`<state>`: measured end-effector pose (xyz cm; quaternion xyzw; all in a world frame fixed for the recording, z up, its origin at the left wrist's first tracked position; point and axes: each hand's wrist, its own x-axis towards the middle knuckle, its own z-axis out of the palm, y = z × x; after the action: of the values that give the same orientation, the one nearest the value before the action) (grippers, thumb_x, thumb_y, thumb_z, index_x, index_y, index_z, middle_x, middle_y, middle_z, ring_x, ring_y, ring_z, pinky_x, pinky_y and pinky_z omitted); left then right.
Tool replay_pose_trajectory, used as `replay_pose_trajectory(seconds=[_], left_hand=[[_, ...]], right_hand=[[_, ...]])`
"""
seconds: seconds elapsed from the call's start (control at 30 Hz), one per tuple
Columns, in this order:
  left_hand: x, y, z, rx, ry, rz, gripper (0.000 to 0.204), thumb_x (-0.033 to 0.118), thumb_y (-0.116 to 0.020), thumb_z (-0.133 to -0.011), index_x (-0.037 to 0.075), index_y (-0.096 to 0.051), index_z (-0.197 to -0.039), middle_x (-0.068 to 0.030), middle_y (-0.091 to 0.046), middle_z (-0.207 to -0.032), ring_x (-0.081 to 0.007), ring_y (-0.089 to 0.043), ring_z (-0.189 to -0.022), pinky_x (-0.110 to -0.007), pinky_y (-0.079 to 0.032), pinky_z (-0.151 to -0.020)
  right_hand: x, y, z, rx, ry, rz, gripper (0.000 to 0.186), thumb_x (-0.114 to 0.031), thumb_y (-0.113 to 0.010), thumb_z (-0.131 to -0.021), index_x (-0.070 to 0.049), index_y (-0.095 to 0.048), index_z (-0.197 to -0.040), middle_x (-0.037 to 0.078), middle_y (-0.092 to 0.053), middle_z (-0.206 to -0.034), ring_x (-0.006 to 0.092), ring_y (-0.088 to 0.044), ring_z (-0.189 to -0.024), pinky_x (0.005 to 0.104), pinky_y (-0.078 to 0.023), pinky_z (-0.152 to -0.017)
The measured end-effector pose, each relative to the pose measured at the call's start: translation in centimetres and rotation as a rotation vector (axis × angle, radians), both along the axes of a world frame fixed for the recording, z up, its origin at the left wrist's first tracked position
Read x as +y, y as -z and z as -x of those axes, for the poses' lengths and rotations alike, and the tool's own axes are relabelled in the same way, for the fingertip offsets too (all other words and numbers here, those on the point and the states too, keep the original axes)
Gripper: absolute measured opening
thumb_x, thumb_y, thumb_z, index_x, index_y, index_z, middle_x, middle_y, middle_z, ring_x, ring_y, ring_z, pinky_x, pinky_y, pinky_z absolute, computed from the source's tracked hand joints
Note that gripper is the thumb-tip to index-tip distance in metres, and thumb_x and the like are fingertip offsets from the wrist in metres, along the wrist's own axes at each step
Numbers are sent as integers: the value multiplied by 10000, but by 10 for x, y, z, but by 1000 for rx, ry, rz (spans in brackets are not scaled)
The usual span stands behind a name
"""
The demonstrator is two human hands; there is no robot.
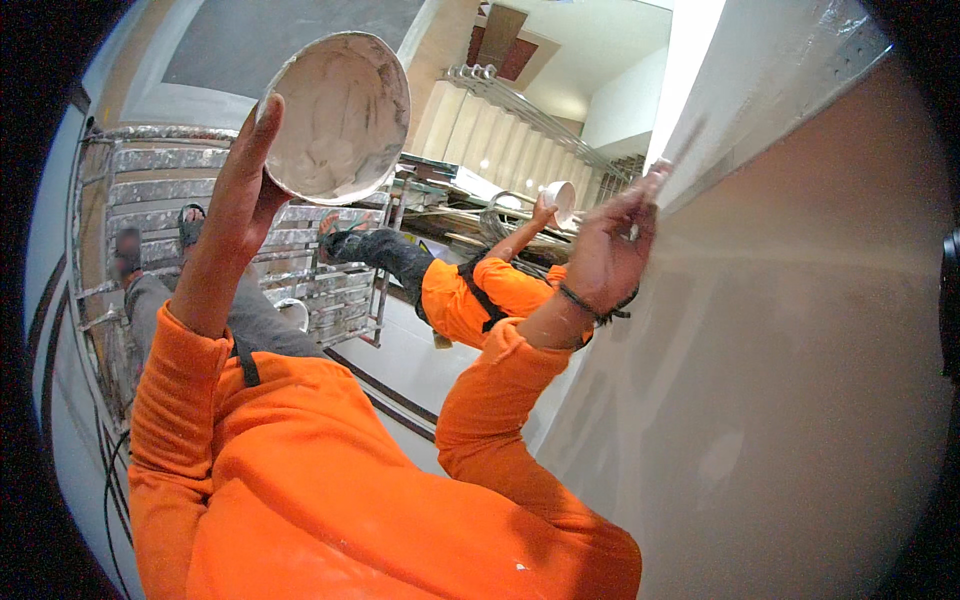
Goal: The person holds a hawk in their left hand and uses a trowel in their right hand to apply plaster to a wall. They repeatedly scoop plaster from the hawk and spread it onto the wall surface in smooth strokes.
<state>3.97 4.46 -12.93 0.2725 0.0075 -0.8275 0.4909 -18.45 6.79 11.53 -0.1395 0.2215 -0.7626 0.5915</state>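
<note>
Raised at the upper left, my left hand [240, 180] grips a round bowl [397, 105] from its side, thumb up along the rim. The bowl tilts toward me, and pale, creamy paste [325, 135] coats its inside. At the right, my right hand [612, 245] is up close to the wall [720, 390], its fingers bent together. A thin, blurred streak [688, 142] extends from the fingertips along the wall; its kind is not clear. Whether the hand touches the wall I cannot tell. Smooth patches and a lighter band mark the wall surface.
Below is a paint-spattered slatted scaffold platform [170, 160], with a white bucket [293, 313] on it. A co-worker [455, 300] in orange stands lower beside the wall, holding a white bowl [563, 202]. Stacked boards [440, 218] lie beyond. Dark cables [110, 490] hang at the lower left.
</note>
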Motion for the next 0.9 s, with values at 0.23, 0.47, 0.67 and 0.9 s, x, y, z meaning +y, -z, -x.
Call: replay_pose_trajectory(seconds=[0.23,0.47,0.67,0.9], left_hand=[[-4,7,2,-17,-1,6,762,559,-594,-861,72,-359,-1398,-113,-488,-1303,-254,-569,-1145,-392,-573,-826],[5,13,-3,-16,-65,-32,748,543,-595,-868,80,-355,-1404,-115,-475,-1321,-257,-563,-1156,-398,-573,-828],[8,17,0,49,-16,-86,713,489,-641,-861,94,-396,-1402,-62,-469,-1362,-223,-491,-1227,-378,-447,-984],[19,31,-15,35,-23,-169,696,470,-657,-858,101,-419,-1398,-40,-473,-1380,-195,-467,-1251,-366,-407,-1027]], right_hand=[[37,-8,-28,-325,31,121,407,-5,-455,-908,19,-494,-1312,176,-505,-1352,286,-486,-1258,444,-420,-1057],[22,32,39,329,218,-124,382,0,-435,-919,8,-494,-1297,147,-505,-1348,283,-433,-1276,420,-302,-1114],[-30,24,-11,97,241,7,331,-51,-506,-899,1,-551,-1222,136,-554,-1262,306,-436,-1268,516,-258,-1132],[-70,23,-48,-288,-19,36,327,-85,-530,-890,3,-565,-1204,134,-563,-1248,312,-434,-1269,528,-244,-1139]])
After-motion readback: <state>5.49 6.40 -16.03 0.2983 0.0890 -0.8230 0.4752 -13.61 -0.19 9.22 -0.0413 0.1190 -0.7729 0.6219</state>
